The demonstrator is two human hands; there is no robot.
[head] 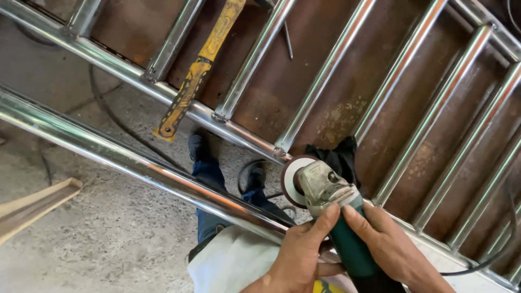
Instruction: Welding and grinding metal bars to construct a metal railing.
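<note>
Hands gripping angle grinder (325, 190): left hand (298, 255) closing around gearhead, right hand (388, 247) wrapping green body. Disc (291, 179) sitting just beyond fingertips, nearing weld on steel railing (239, 133). Best keeping disc shallow, pressure light; black rag (339, 157) lying close behind.

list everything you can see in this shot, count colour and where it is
angle grinder: one, green body with grey metal head and a pale disc, lower centre, disc by a rail joint
metal railing frame: one, shiny silver, many parallel bars across the upper right, lying on a rusty brown plate
long tube: one, shiny silver, diagonal from the left edge down to the hands
hammer: one, yellow and black handle, top centre, lying across the frame
black cloth: one, behind the grinder
black cable: one, lower right
wooden piece: one, pale, left edge on the concrete floor
shoes: two, dark, below the tube, with blue trouser legs
left hand: on the grinder's neck
right hand: gripping the grinder's body
</note>
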